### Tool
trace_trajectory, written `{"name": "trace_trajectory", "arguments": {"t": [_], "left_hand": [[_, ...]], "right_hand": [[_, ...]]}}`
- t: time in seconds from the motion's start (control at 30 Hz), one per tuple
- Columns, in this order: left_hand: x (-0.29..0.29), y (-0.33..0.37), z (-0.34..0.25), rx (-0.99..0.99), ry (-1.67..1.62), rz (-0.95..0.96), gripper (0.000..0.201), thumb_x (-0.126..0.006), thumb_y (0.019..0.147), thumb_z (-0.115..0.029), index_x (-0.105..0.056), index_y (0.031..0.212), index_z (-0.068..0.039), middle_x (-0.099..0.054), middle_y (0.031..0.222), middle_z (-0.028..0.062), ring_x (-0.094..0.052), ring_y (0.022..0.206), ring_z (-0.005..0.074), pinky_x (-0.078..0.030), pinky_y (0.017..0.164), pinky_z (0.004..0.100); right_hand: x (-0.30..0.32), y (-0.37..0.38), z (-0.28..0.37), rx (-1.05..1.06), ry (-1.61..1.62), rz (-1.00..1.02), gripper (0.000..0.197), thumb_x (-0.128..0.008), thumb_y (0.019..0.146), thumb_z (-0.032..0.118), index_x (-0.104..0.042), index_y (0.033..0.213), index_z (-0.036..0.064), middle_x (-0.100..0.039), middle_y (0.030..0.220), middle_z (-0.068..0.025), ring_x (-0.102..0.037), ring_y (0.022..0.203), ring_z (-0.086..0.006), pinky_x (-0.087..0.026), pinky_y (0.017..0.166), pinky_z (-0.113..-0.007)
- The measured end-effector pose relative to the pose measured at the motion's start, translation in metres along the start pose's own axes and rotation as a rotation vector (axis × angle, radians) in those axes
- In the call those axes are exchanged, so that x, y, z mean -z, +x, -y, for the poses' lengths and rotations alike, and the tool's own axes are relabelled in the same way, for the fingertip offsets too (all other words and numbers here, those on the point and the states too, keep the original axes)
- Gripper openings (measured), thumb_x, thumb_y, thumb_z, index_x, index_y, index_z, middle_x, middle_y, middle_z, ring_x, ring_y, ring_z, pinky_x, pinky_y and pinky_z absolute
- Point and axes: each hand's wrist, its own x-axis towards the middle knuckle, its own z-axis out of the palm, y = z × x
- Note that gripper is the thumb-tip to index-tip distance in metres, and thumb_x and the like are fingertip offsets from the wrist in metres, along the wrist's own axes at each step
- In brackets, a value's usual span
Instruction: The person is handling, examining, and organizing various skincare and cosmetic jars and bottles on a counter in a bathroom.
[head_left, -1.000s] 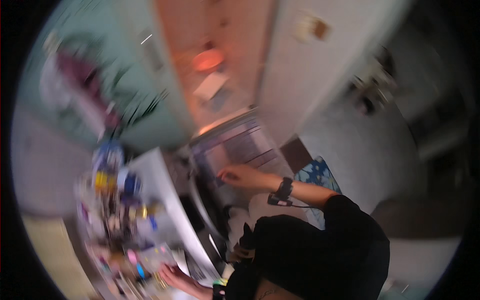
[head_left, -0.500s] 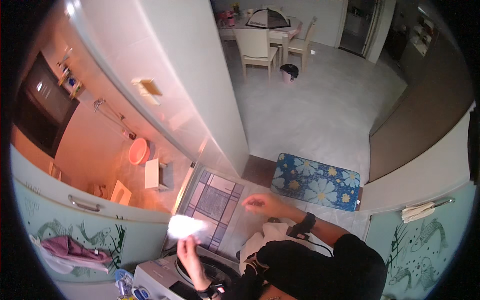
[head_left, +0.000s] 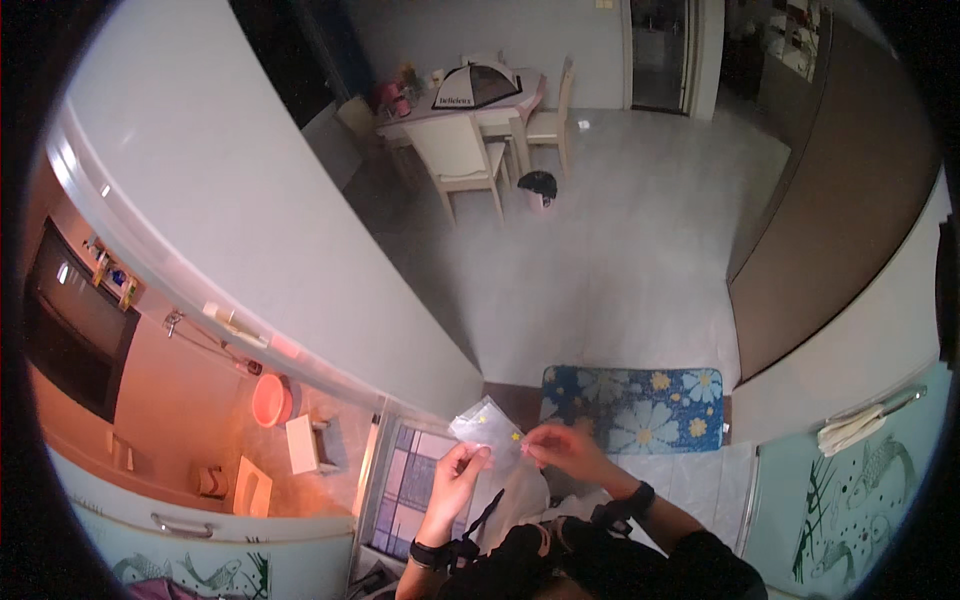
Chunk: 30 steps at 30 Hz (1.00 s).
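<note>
A thin, see-through whitish plastic bag or sheet [head_left: 492, 422] with small yellow star shapes is held up in front of me. My left hand [head_left: 458, 482] pinches its lower edge between thumb and fingers. At the bag's right edge, beside a yellow star, the fingers of my right hand [head_left: 565, 450] are closed on it. Both forearms wear dark wristbands. Whether anything lies inside the bag I cannot make out.
Beyond my right hand lies a blue flowered mat [head_left: 640, 420]. A reddish-lit bathroom with an orange basin [head_left: 271, 400] and a small stool [head_left: 303, 445] is at left. Farther off stand a dining table [head_left: 525, 102], chairs and a bin [head_left: 538, 190]. A cloth [head_left: 850, 430] hangs on the right door's handle.
The bag, a bright blur in my left hand over the washing machine before, has moved to the middle. My right hand, apart from it earlier, now grips its edge. The view has shifted.
</note>
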Motion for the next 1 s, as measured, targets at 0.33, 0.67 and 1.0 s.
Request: {"name": "trace_trajectory", "arguments": {"t": [0.33,0.67,1.0], "left_hand": [[0.012,0.179,-0.015,0.026,-0.025,0.115,0.016,-0.055,0.086,-0.011,-0.059,0.095,0.001,-0.060,0.079,0.0009,-0.055,0.073,0.0076,-0.045,0.066,0.0223],[-0.013,0.365,-0.058,0.035,-0.164,0.245,0.013,-0.049,0.087,-0.004,-0.057,0.096,0.002,-0.063,0.085,0.0051,-0.058,0.078,0.0097,-0.046,0.071,0.0234],[-0.052,0.544,-0.063,0.167,-0.144,0.192,0.020,-0.049,0.089,-0.010,-0.057,0.098,0.006,-0.063,0.085,0.0085,-0.059,0.082,0.0152,-0.046,0.079,0.0284]], "right_hand": [[0.084,0.142,0.027,-0.094,-0.096,-0.134,0.028,-0.055,0.087,0.021,-0.053,0.106,0.0010,-0.058,0.082,-0.0026,-0.055,0.071,-0.0083,-0.047,0.065,-0.023],[0.193,0.271,0.075,-0.243,0.249,-0.287,0.028,-0.051,0.089,0.014,-0.051,0.114,0.0008,-0.057,0.081,-0.0050,-0.056,0.066,-0.0123,-0.048,0.062,-0.026],[0.349,0.415,0.105,-0.343,0.211,-0.066,0.025,-0.050,0.089,0.016,-0.053,0.107,-0.0006,-0.060,0.087,-0.0078,-0.057,0.069,-0.0132,-0.049,0.065,-0.028]]}}
